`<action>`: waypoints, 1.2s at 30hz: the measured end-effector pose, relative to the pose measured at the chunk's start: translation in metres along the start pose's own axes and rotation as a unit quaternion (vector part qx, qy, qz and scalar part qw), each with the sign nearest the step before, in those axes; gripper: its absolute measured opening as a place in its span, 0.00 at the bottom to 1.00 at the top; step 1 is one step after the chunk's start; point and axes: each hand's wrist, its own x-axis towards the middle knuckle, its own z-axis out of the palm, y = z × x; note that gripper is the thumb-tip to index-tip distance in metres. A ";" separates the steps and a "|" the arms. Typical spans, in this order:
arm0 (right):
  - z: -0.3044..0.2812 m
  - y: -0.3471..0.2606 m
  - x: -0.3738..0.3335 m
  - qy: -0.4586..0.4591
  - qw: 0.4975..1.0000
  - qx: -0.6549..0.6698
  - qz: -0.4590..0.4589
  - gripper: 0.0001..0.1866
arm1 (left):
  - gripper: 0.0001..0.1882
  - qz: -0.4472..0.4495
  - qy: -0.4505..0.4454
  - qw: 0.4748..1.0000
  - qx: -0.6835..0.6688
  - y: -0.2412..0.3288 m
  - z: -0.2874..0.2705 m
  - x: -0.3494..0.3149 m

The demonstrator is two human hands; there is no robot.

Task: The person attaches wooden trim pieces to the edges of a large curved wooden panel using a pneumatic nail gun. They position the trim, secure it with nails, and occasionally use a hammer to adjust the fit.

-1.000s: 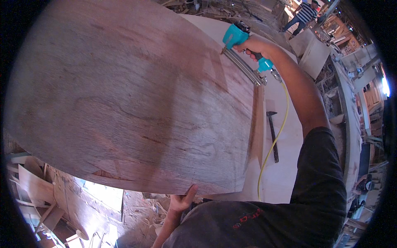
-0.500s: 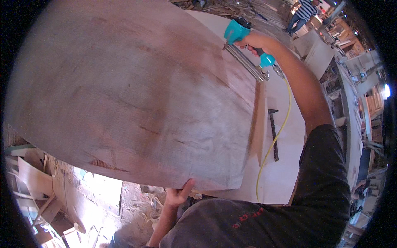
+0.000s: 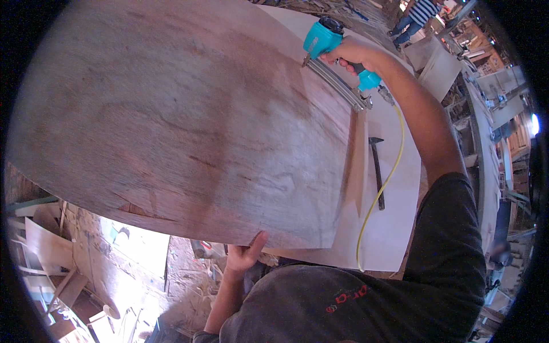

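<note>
A large plywood sheet [image 3: 189, 131] fills the middle and left of the view. My right hand [image 3: 350, 56] is wrapped round the handle of a teal pneumatic nail gun [image 3: 323, 40], its nose at the sheet's right edge. From the gun's handle end runs a yellow air hose [image 3: 386, 186]. At the near edge my left hand [image 3: 245, 256] grips the sheet, thumb on top and the other fingers hidden below. A wooden strip [image 3: 357, 160] shows along the sheet's right edge, and a hammer [image 3: 377, 171] lies just right of it.
A pale board [image 3: 394, 228] lies beneath the hammer and hose. At the far right stands a person in a striped shirt [image 3: 422, 12]. Wood offcuts [image 3: 68, 286] clutter the lower left, and more panels [image 3: 440, 74] lean at the right.
The nail gun's nose has shifted slightly left and up along the sheet's edge. The sheet, hammer and left hand sit a little higher in view. Both grips stay the same.
</note>
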 end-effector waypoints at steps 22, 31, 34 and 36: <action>0.023 -0.009 -0.047 -0.039 0.998 0.035 -0.028 0.15 | 0.11 0.042 -0.020 0.999 0.008 0.009 0.001 0.004; 0.032 -0.020 -0.075 -0.034 0.998 -0.019 -0.044 0.15 | 0.11 0.100 -0.046 0.993 0.037 0.005 0.000 0.009; 0.034 -0.019 -0.076 -0.035 0.999 -0.027 -0.025 0.14 | 0.11 0.084 -0.035 0.996 0.006 0.003 0.003 0.008; 0.036 -0.022 -0.082 -0.029 0.999 -0.016 -0.028 0.13 | 0.12 0.096 -0.031 0.995 0.018 0.008 0.005 0.009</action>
